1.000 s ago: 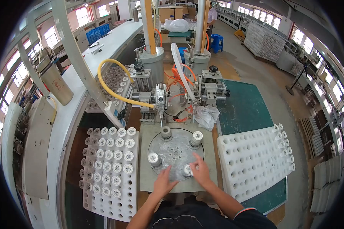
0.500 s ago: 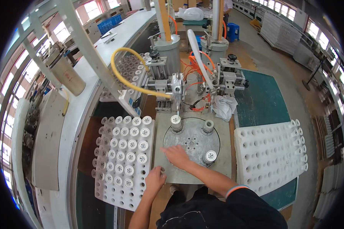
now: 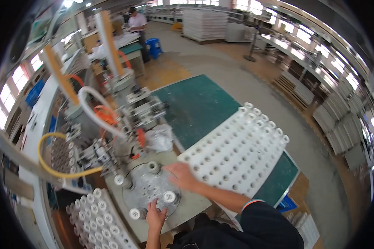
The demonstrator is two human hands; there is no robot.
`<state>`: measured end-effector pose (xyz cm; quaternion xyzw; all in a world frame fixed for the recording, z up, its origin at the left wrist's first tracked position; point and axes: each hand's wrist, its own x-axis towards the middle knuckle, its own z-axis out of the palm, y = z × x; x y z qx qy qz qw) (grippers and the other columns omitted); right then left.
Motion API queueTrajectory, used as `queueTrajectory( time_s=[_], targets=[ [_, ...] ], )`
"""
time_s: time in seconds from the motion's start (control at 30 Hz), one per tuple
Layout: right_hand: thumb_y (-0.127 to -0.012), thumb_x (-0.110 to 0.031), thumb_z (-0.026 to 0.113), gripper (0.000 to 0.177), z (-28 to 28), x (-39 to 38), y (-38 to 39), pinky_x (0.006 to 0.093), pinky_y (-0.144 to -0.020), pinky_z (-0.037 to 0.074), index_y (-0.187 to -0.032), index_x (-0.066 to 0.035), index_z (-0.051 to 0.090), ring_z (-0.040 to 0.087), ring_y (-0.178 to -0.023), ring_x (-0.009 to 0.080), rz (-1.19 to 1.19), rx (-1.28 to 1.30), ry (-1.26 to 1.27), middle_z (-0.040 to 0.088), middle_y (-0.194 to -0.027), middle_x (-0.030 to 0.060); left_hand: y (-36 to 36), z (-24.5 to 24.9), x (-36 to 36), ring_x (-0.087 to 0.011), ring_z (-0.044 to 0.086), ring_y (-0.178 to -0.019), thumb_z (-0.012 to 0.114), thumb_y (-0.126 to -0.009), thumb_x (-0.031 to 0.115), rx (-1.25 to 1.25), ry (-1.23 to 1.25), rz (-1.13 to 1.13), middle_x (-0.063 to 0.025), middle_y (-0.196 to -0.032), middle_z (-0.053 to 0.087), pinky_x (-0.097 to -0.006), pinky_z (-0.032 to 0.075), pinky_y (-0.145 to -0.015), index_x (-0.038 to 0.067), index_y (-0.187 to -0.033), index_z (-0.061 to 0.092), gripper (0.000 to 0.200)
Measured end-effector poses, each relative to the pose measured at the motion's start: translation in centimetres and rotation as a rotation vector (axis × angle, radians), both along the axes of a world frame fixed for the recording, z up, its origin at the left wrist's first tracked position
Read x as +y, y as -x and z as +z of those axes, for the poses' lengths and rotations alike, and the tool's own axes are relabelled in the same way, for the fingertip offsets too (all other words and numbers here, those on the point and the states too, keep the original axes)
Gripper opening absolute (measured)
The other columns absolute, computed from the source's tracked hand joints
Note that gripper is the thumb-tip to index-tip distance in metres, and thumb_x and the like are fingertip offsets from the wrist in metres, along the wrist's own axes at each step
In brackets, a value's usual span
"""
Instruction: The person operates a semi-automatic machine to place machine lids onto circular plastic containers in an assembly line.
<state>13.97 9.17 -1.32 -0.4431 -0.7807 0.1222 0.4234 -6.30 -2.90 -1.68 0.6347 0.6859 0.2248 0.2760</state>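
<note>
My left hand [image 3: 156, 215] reaches over the near edge of the round turntable [image 3: 147, 186], its fingers apart and nothing seen in them. It lies between a white-topped round part [image 3: 135, 213] on the near-left holder and another white-topped part [image 3: 169, 196] to the right. A third white-topped part [image 3: 119, 180] sits at the far left, by the machine head. At the back a grey holder [image 3: 153, 167] stands with no white top on it. My right hand [image 3: 182, 176], smeared by motion, is just right of that holder, over the plate near the right tray.
A white tray [image 3: 224, 159] with rows of holes lies on a green board [image 3: 199, 108] at right, several parts along its far edge. At lower left another tray holds many white-topped parts [image 3: 99, 216]. Machine arms [image 3: 97, 155], hoses and a plastic bag [image 3: 158, 139] stand behind. A person [image 3: 137, 27] is far back.
My view has swung to the right. My right hand has moved from the turntable's left side to its right, and my left hand has come over its near edge. The near-left part now shows.
</note>
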Motion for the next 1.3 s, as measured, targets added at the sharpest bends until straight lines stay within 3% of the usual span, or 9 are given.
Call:
queueTrajectory(
  time_s=[0.13, 0.3, 0.63, 0.67, 0.8, 0.9, 0.97, 1.1, 1.3],
  targets=[
    [-0.071, -0.003, 0.063, 0.035, 0.2, 4.5, -21.6, 0.0376, -0.088, 0.039, -0.106, -0.010, 0.064, 0.055, -0.099, 0.0269, -0.566, 0.088, -0.095, 0.063, -0.107, 0.0072, -4.8, 0.3, 3.7, -0.0315, 0.061, -0.088, 0.075, -0.066, 0.020, 0.205, 0.029, -0.115, -0.0108, -0.105, 0.056, -0.0415, 0.050, -0.071, 0.016, -0.120, 0.055, 0.058],
    [-0.075, -0.052, 0.064, 0.060, 2.4, 3.8, -39.4, 0.0504, -0.089, 0.035, -0.122, -0.017, 0.055, 0.051, -0.106, 0.0280, -1.204, -0.589, 0.136, 0.057, -0.115, 0.0067, -4.4, 0.3, 2.4, -0.0324, 0.061, -0.090, 0.077, -0.064, 0.022, 0.363, 0.094, -0.129, -0.0095, -0.107, 0.057, -0.0432, 0.050, -0.070, 0.018, -0.121, 0.055, 0.061],
    [-0.084, -0.037, 0.059, 0.052, -1.8, 3.9, -44.5, 0.0445, -0.084, 0.045, -0.125, -0.006, 0.051, 0.058, -0.099, 0.0336, -0.919, -0.705, 0.123, 0.061, -0.108, 0.0157, 6.2, -0.9, -2.9, -0.0356, 0.059, -0.095, 0.074, -0.066, 0.020, 0.335, 0.139, 0.288, -0.0158, -0.110, 0.056, -0.0430, 0.050, -0.077, 0.016, -0.126, 0.052, 0.064],
    [-0.084, -0.035, 0.061, 0.051, -1.1, 4.1, -44.9, 0.0423, -0.082, 0.046, -0.125, -0.006, 0.051, 0.058, -0.099, 0.0341, -0.907, -0.522, 0.198, 0.061, -0.110, 0.0165, 7.0, -1.0, -2.5, -0.0342, 0.060, -0.093, 0.073, -0.069, 0.024, 0.352, 0.138, 0.301, -0.0130, -0.111, 0.056, -0.0428, 0.050, -0.075, 0.018, -0.126, 0.051, 0.061],
    [-0.086, -0.022, 0.061, 0.048, 2.6, 6.1, -34.1, 0.0382, -0.094, 0.042, -0.129, -0.004, 0.048, 0.055, -0.109, 0.0330, -0.834, -0.202, -0.025, 0.056, -0.120, 0.0185, 7.3, 1.0, -3.1, -0.0339, 0.060, -0.095, 0.073, -0.070, 0.026, 0.253, 0.041, 0.445, -0.0133, -0.111, 0.056, -0.0427, 0.049, -0.079, 0.017, -0.126, 0.050, 0.062],
    [-0.085, -0.007, 0.060, 0.049, 2.9, 2.9, -19.5, 0.0344, -0.106, 0.030, -0.131, 0.000, 0.044, 0.042, -0.125, 0.0260, -0.353, 0.066, 0.148, 0.045, -0.135, 0.0149, 6.0, 0.0, -7.0, -0.0338, 0.060, -0.097, 0.073, -0.071, 0.027, 0.122, -0.021, 0.511, -0.0137, -0.112, 0.056, -0.0425, 0.049, -0.081, 0.015, -0.126, 0.048, 0.062],
    [-0.082, -0.009, 0.063, 0.052, 2.8, -0.4, -7.9, 0.0349, -0.102, 0.034, -0.130, -0.002, 0.044, 0.045, -0.122, 0.0272, -0.009, 0.223, 0.436, 0.047, -0.132, 0.0151, 4.8, -0.8, -10.0, -0.0337, 0.059, -0.098, 0.073, -0.071, 0.028, 0.047, -0.048, 0.544, -0.0139, -0.112, 0.056, -0.0424, 0.048, -0.081, 0.014, -0.126, 0.048, 0.063],
    [-0.079, -0.023, 0.068, 0.059, -0.4, -4.7, 9.3, 0.0418, -0.081, 0.043, -0.131, -0.011, 0.042, 0.055, -0.097, 0.0332, 0.553, -0.198, 0.557, 0.054, -0.107, 0.0147, 4.6, -0.3, -14.8, -0.0332, 0.058, -0.101, 0.074, -0.070, 0.030, -0.045, 0.202, 0.583, -0.0143, -0.113, 0.055, -0.0428, 0.048, -0.082, 0.014, -0.125, 0.048, 0.063],
    [-0.076, -0.027, 0.070, 0.066, -6.1, -6.8, 18.9, 0.0460, -0.077, 0.039, -0.133, -0.017, 0.040, 0.055, -0.096, 0.0310, 0.558, -0.521, 0.149, 0.054, -0.108, 0.0124, 10.8, 2.8, -19.2, -0.0338, 0.058, -0.096, 0.074, -0.070, 0.030, 0.129, 0.027, 0.819, -0.0128, -0.113, 0.052, -0.0429, 0.049, -0.077, 0.014, -0.125, 0.048, 0.063]
  ],
)
